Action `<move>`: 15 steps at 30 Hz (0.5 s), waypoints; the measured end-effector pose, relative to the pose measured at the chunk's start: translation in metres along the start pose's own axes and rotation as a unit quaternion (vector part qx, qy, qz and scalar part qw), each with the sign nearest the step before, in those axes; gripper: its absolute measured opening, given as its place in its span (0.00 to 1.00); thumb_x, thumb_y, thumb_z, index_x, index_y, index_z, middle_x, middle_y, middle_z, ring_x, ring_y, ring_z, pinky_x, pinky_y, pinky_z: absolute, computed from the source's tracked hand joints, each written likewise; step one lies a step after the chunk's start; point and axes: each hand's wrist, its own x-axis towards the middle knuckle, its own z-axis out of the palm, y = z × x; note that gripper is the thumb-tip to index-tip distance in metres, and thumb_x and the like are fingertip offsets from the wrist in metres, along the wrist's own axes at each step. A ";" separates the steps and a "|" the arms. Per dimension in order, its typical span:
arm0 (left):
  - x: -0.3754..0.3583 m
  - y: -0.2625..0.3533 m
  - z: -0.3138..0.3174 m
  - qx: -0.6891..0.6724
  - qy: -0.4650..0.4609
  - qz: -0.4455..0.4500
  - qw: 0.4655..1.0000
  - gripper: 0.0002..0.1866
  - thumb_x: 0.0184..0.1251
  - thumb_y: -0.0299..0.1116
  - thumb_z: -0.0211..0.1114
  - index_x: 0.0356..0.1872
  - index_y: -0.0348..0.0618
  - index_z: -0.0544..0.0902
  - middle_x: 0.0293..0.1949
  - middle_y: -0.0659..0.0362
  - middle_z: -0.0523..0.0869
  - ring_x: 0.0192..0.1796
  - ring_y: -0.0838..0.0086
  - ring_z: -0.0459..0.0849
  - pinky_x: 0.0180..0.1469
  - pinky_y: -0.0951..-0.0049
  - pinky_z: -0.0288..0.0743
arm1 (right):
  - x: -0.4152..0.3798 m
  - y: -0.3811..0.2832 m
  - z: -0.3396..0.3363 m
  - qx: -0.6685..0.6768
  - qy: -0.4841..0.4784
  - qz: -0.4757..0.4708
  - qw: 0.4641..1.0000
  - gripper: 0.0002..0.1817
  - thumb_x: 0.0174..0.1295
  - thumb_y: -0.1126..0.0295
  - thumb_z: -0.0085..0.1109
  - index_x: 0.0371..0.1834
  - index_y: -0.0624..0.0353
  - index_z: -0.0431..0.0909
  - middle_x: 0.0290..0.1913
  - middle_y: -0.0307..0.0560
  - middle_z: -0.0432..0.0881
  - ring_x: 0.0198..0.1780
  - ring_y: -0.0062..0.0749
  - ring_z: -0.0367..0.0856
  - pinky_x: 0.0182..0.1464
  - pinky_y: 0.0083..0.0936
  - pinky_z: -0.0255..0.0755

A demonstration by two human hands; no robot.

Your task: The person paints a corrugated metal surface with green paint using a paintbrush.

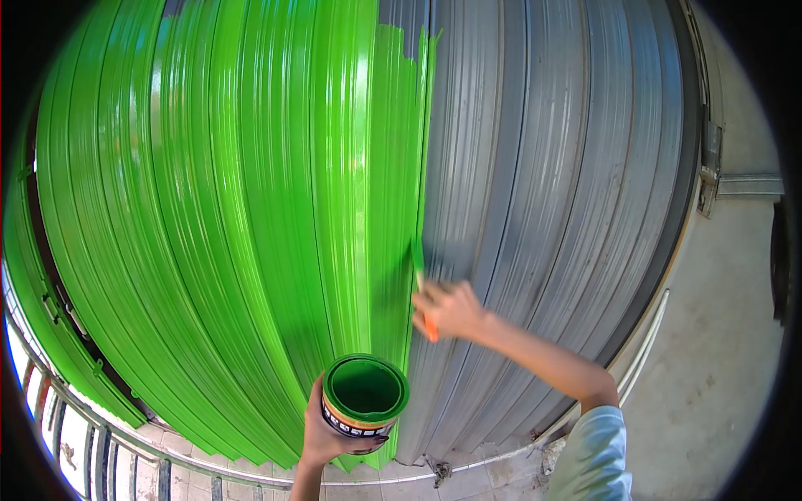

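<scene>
My right hand (pixel 451 311) is closed around the orange handle of a paintbrush (pixel 419 260). The brush's green-coated bristles point up and touch the ribbed metal sheet (pixel 535 167) along the line where green paint meets bare grey. My left hand (pixel 324 436) wraps round a paint can (pixel 361 424) from its left side and below. The can is open at the top, its rim smeared green, with green paint inside. It is held low in front of the green-painted part of the sheet (pixel 276 209), below the brush.
A metal railing (pixel 104 438) runs along the lower left. Pale floor tiles (pixel 493 478) lie under the sheet's bottom edge. At the right stands a plain wall (pixel 702 334) with pipes and a metal bracket (pixel 710 171). A small dark clump (pixel 440 472) lies on the floor.
</scene>
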 end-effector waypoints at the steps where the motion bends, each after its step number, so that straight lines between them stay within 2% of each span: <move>1: 0.000 0.001 0.000 -0.003 -0.001 0.000 1.000 0.59 0.21 0.33 0.87 0.63 0.32 0.62 0.54 0.51 0.79 0.57 0.66 0.80 0.61 0.65 0.74 | -0.010 -0.017 -0.002 0.074 -0.048 0.046 0.995 0.12 0.45 0.62 0.66 0.27 0.58 0.79 0.40 0.62 0.83 0.23 0.38 0.82 0.20 0.30 0.74; 4: 0.001 0.003 -0.001 -0.001 -0.006 0.001 1.000 0.59 0.21 0.33 0.87 0.63 0.32 0.62 0.54 0.51 0.79 0.57 0.66 0.80 0.61 0.65 0.74 | -0.001 -0.010 -0.007 0.206 -0.104 0.124 0.965 0.08 0.45 0.64 0.64 0.24 0.54 0.79 0.30 0.53 0.84 0.24 0.41 0.82 0.24 0.35 0.74; 5: 0.001 0.001 -0.003 0.006 -0.006 0.000 1.000 0.58 0.21 0.33 0.87 0.63 0.33 0.62 0.54 0.51 0.79 0.57 0.66 0.80 0.61 0.65 0.74 | 0.013 0.006 -0.005 0.220 -0.015 0.110 0.969 0.03 0.47 0.69 0.60 0.22 0.54 0.76 0.19 0.46 0.78 0.20 0.41 0.78 0.24 0.33 0.74; 6: 0.000 -0.001 -0.004 0.013 -0.006 -0.001 1.000 0.58 0.21 0.33 0.87 0.62 0.33 0.62 0.54 0.52 0.79 0.57 0.66 0.80 0.61 0.65 0.74 | 0.029 0.025 -0.011 0.263 -0.035 0.162 0.950 0.03 0.48 0.70 0.60 0.21 0.55 0.77 0.20 0.48 0.78 0.22 0.40 0.80 0.27 0.30 0.74; 7: 0.001 0.000 -0.002 0.008 0.003 0.015 1.000 0.55 0.19 0.31 0.86 0.59 0.38 0.66 0.51 0.54 0.81 0.54 0.66 0.82 0.58 0.64 0.77 | 0.049 0.044 -0.020 0.270 -0.020 0.181 0.945 0.04 0.49 0.70 0.60 0.21 0.56 0.79 0.22 0.46 0.81 0.23 0.35 0.81 0.30 0.28 0.75; 8: 0.000 0.002 -0.002 0.008 0.004 0.014 1.000 0.55 0.19 0.31 0.86 0.59 0.38 0.66 0.51 0.54 0.81 0.54 0.66 0.82 0.58 0.64 0.77 | 0.066 0.066 -0.027 0.265 -0.038 0.216 0.939 0.04 0.50 0.70 0.60 0.22 0.56 0.80 0.22 0.43 0.82 0.25 0.30 0.81 0.33 0.27 0.75; 9: -0.001 0.003 -0.003 0.008 0.006 0.014 1.000 0.55 0.19 0.31 0.86 0.59 0.38 0.66 0.51 0.54 0.81 0.54 0.66 0.82 0.58 0.64 0.76 | 0.087 0.082 -0.043 0.285 -0.041 0.280 0.916 0.09 0.49 0.62 0.61 0.23 0.56 0.82 0.20 0.47 0.80 0.29 0.39 0.81 0.38 0.35 0.75; 11: -0.002 0.007 -0.004 0.009 0.007 0.005 1.000 0.54 0.19 0.32 0.86 0.59 0.38 0.67 0.51 0.54 0.81 0.53 0.67 0.82 0.58 0.65 0.76 | 0.119 0.110 -0.073 0.229 0.047 0.294 0.927 0.10 0.50 0.61 0.61 0.24 0.56 0.83 0.21 0.44 0.82 0.25 0.36 0.81 0.34 0.31 0.75; 13: -0.003 0.004 -0.007 0.014 0.006 0.004 1.000 0.56 0.20 0.33 0.86 0.61 0.36 0.65 0.51 0.53 0.81 0.54 0.66 0.82 0.59 0.65 0.76 | 0.138 0.139 -0.090 0.228 0.192 0.253 0.920 0.08 0.50 0.63 0.62 0.27 0.54 0.84 0.22 0.42 0.83 0.25 0.37 0.81 0.31 0.29 0.76; 15: -0.007 0.001 -0.011 0.020 0.014 -0.013 1.000 0.56 0.20 0.34 0.86 0.61 0.36 0.65 0.51 0.53 0.81 0.54 0.67 0.81 0.60 0.66 0.75 | 0.144 0.153 -0.095 0.219 0.323 0.180 0.903 0.07 0.52 0.73 0.60 0.33 0.57 0.86 0.28 0.42 0.86 0.25 0.26 0.81 0.29 0.18 0.73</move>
